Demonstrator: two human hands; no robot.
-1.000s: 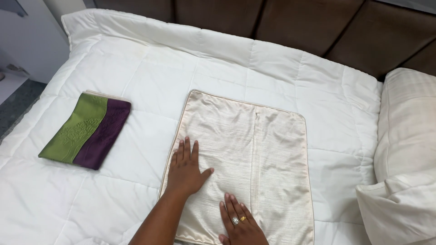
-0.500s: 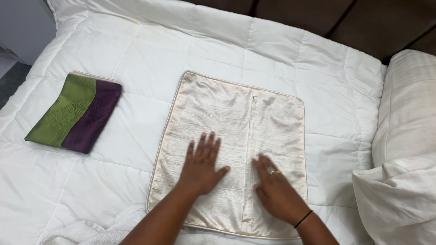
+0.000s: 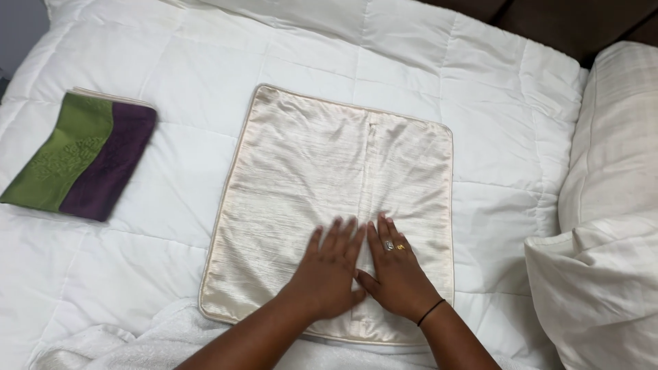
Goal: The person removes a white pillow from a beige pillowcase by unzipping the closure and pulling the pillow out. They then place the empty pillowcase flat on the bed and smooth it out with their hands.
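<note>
Both hands (image 3: 363, 270) have slid together, flat and open, low on the cream pillow cover (image 3: 329, 185); uneven pressure could bunch its slippery fabric into creases.

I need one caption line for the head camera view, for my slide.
Both hands, left hand and right hand, press flat on a cream cushion cover spread over a white quilt.
</note>
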